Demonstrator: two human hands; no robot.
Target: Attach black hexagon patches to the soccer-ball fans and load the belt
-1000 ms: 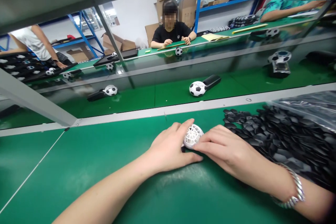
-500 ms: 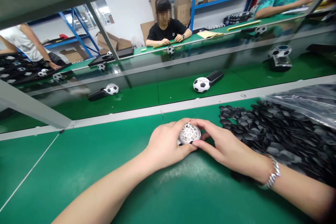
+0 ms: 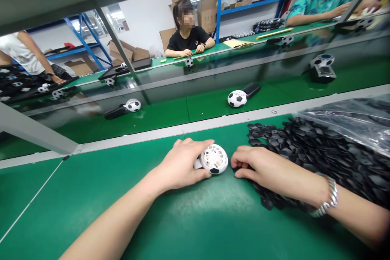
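My left hand (image 3: 183, 164) is closed around the left side of a soccer-ball fan head (image 3: 215, 159), a round white piece with an open grille on top and a black patch at its front edge. It rests low over the green table. Just to the right, apart from the ball, my right hand (image 3: 258, 166) has its fingers pinched together, with a small black plastic piece (image 3: 235, 169) partly showing between them. Beside and beneath that hand spreads a pile of black plastic pieces (image 3: 329, 154).
A clear plastic bag (image 3: 359, 118) covers part of the pile. Past a metal rail (image 3: 158, 132), a green conveyor belt (image 3: 170, 113) carries soccer-ball fans with black handles, including one fan (image 3: 237, 98). A metal post (image 3: 39, 126) stands at left. Several people work across the line.
My right hand has let go of the fan head and moved right, to the edge of the black pieces. My left hand keeps its hold, and the ball's black patch now shows.
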